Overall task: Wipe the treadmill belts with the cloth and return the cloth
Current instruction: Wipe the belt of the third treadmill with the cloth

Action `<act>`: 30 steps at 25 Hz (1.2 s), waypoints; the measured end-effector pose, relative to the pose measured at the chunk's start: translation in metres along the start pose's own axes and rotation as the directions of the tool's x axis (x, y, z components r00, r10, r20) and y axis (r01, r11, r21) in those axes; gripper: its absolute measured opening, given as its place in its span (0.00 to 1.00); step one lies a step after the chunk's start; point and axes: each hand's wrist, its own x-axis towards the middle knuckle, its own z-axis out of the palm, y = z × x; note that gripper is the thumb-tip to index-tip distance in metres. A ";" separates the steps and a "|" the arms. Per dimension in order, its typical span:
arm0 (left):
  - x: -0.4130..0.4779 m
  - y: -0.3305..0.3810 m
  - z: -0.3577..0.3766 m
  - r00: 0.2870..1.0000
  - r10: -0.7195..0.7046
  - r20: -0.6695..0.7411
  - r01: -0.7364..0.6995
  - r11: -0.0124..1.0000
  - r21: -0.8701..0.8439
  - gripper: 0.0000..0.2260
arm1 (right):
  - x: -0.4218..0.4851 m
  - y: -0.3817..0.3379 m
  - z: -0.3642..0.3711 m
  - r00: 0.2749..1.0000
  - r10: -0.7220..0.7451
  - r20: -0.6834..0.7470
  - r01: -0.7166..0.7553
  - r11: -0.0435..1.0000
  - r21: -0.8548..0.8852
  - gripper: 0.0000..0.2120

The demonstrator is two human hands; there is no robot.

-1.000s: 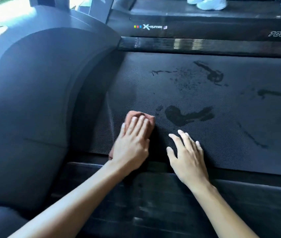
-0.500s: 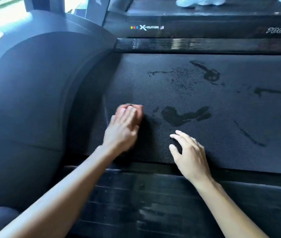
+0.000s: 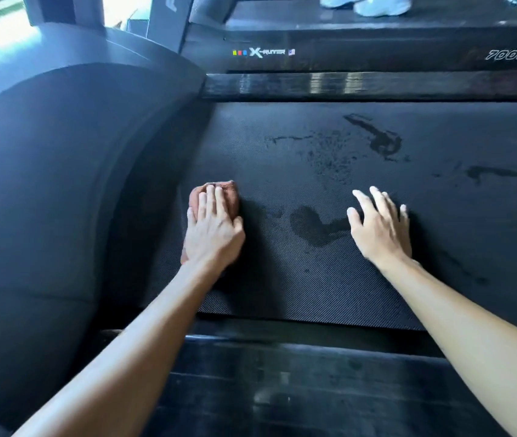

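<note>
While the left hand [image 3: 213, 230] presses the cloth [image 3: 220, 191] flat near the hood [image 3: 61, 184], the right hand [image 3: 380, 227] spreads empty over the belt [image 3: 314, 279].

Rust cloth [image 3: 219, 192] bunched on dark belt [image 3: 329, 279]; wet patches.

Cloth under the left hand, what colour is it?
The cloth is reddish-brown; head view shows it best.

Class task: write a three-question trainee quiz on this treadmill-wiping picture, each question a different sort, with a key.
1. True or false: the right hand presses the cloth.
2. The wet patch nearest the cloth lies: A) between the hands; B) left of the cloth; C) right of the right hand.
3. Fill in: both hands are over the treadmill ____.
Key: 1 false, the left hand presses it; 2 A; 3 belt.
</note>
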 end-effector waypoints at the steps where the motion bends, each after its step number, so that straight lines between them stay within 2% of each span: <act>1: -0.006 0.012 0.006 0.997 0.074 -0.009 -0.074 0.997 0.015 0.30 | 0.000 0.000 0.003 1.000 -0.003 -0.004 0.003 1.000 -0.003 0.22; 3: -0.024 0.027 0.016 0.952 0.305 0.041 -0.306 0.951 0.051 0.29 | 0.000 0.001 0.006 1.000 -0.017 -0.018 0.017 1.000 -0.014 0.21; 4: -0.017 0.021 0.016 0.934 0.354 0.047 -0.356 0.933 0.054 0.28 | 0.001 0.001 0.006 1.000 -0.024 -0.017 0.023 1.000 -0.019 0.22; 5: 0.003 0.010 0.013 0.945 0.325 0.033 -0.327 0.943 0.059 0.28 | 0.001 0.002 0.005 1.000 -0.025 -0.012 0.025 0.999 -0.019 0.22; 7: 0.045 -0.008 0.003 0.997 0.073 -0.023 -0.072 0.996 0.058 0.28 | -0.002 0.002 0.005 1.000 -0.008 0.015 0.008 0.999 -0.032 0.22; 8: 0.054 -0.006 0.002 0.999 -0.019 -0.043 0.021 0.998 0.055 0.28 | -0.002 0.001 0.005 1.000 -0.007 0.022 0.008 0.999 -0.043 0.22; 9: 0.054 0.007 0.003 0.999 -0.001 -0.040 0.003 0.999 0.048 0.28 | -0.001 0.000 0.004 1.000 -0.010 0.018 0.011 0.999 -0.042 0.22; 10: 0.047 0.028 0.010 0.992 0.121 -0.030 -0.119 0.992 0.043 0.28 | 0.002 0.000 0.004 1.000 -0.014 0.003 0.014 0.999 -0.032 0.21; 12: 0.024 0.057 0.026 0.922 0.385 0.050 -0.387 0.921 0.047 0.29 | 0.007 0.000 0.004 0.998 -0.033 -0.060 0.031 0.999 -0.028 0.20; 13: 0.026 0.054 0.026 0.905 0.424 0.049 -0.426 0.903 0.057 0.29 | 0.013 0.001 0.004 0.993 -0.051 -0.102 0.049 0.999 -0.024 0.20; 14: 0.043 0.043 0.023 0.924 0.382 0.005 -0.382 0.922 0.059 0.28 | 0.021 0.002 0.001 0.990 -0.065 -0.129 0.066 0.998 0.001 0.20; 15: 0.064 0.027 0.018 0.966 0.258 -0.028 -0.257 0.965 0.047 0.28 | 0.028 0.001 -0.002 0.988 -0.079 -0.136 0.084 0.996 0.033 0.20; 17: 0.088 0.009 0.008 0.997 0.036 -0.065 -0.031 0.997 0.073 0.28 | 0.055 0.001 -0.005 0.988 -0.105 -0.110 0.113 0.991 0.070 0.17; 18: 0.090 0.013 0.010 0.998 0.025 -0.066 -0.021 0.997 0.071 0.28 | 0.072 0.000 -0.006 0.990 -0.112 -0.081 0.117 0.991 0.063 0.17; 21: 0.068 0.039 0.020 0.949 0.314 -0.004 -0.313 0.946 0.090 0.29 | 0.109 -0.003 0.000 0.994 -0.085 0.074 0.083 0.996 0.026 0.21; 22: 0.071 0.032 0.020 0.929 0.370 0.017 -0.370 0.924 0.098 0.29 | 0.114 -0.002 0.005 0.991 -0.057 0.120 0.056 0.998 0.015 0.23; 23: 0.087 0.019 0.015 0.938 0.346 0.026 -0.347 0.933 0.093 0.29 | 0.116 -0.001 0.010 0.987 -0.028 0.157 0.028 1.000 0.002 0.23; 25: 0.126 -0.005 0.006 0.993 0.117 -0.012 -0.115 0.990 0.082 0.28 | 0.114 0.001 0.021 0.987 -0.015 0.158 0.019 1.000 -0.023 0.24; 26: 0.136 -0.004 0.005 0.998 0.044 -0.049 -0.039 0.995 0.087 0.28 | 0.115 0.001 0.023 0.992 -0.026 0.123 0.029 0.999 -0.024 0.24; 27: 0.137 0.008 0.009 0.997 0.061 -0.052 -0.056 0.994 0.094 0.28 | 0.116 0.002 0.023 0.995 -0.033 0.094 0.035 0.999 -0.021 0.23; 30: 0.107 0.053 0.032 0.920 0.392 0.006 -0.391 0.915 0.102 0.29 | 0.118 0.002 0.024 0.996 -0.040 0.084 0.043 0.999 -0.029 0.23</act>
